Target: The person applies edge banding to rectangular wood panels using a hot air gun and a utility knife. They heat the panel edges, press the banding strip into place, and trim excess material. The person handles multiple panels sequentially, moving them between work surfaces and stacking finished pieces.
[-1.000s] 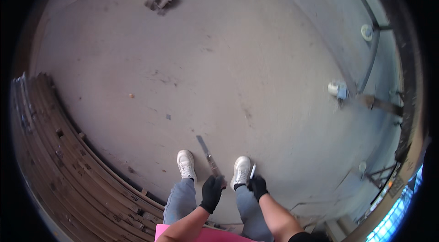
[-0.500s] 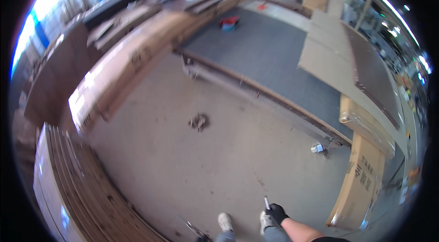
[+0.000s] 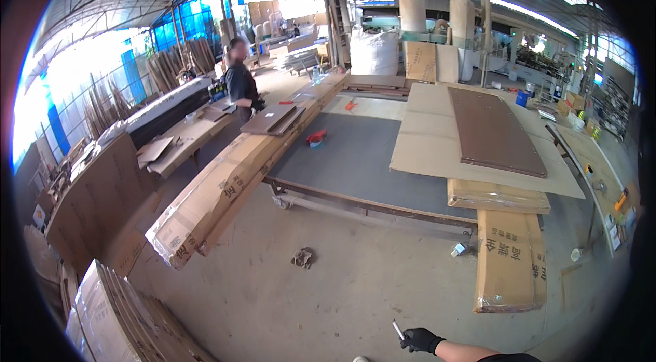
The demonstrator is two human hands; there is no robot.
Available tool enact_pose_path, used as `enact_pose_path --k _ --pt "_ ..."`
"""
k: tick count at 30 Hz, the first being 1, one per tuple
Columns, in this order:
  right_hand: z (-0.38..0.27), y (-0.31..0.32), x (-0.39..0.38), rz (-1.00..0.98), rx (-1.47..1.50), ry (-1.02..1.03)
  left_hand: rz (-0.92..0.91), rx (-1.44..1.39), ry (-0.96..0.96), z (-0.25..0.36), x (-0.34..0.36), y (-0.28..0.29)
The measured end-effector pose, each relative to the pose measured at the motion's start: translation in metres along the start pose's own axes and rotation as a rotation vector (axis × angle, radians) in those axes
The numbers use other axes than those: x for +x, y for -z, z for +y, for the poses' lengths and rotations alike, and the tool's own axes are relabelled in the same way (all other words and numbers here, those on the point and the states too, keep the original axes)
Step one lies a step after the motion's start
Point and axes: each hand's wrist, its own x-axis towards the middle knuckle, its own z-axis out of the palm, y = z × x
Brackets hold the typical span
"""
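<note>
My right hand (image 3: 421, 339), in a black glove, is closed around a thin white marker-like stick (image 3: 398, 328) at the bottom edge. My left hand is out of view. Beyond them are a crumpled brown scrap (image 3: 303, 257) on the concrete floor (image 3: 362, 273) and a low wheeled table with a dark grey top (image 3: 355, 170). On it lie a red-and-blue tool (image 3: 316, 138), a cardboard sheet (image 3: 417, 136) with brown panels (image 3: 497, 131), and long cardboard packages (image 3: 212, 198) across its left side and right end (image 3: 509, 259).
A co-worker (image 3: 242, 88) in dark clothes stands behind the left package. Stacked boards (image 3: 116, 314) stand at lower left, a side bench (image 3: 184, 143) beyond. A panel with tools (image 3: 594, 177) is at right, a white bulk sack (image 3: 374, 54) and upright cylinders (image 3: 413, 17) at the back.
My view has swung up from floor and feet to the table and hall. My left hand and the long flat tool it held have left the picture. My right hand still grips the stick.
</note>
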Motion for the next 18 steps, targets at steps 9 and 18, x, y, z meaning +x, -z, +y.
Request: enact_pose_path --k 9,18 --pt "0.055 0.031 -0.176 0.434 0.425 0.098 -0.029 0.146 -0.075 -0.050 -0.024 -0.036" --pt "0.187 -0.009 -0.332 0.911 0.721 0.168 -0.782 0.205 -0.233 -0.025 -0.190 -0.260"
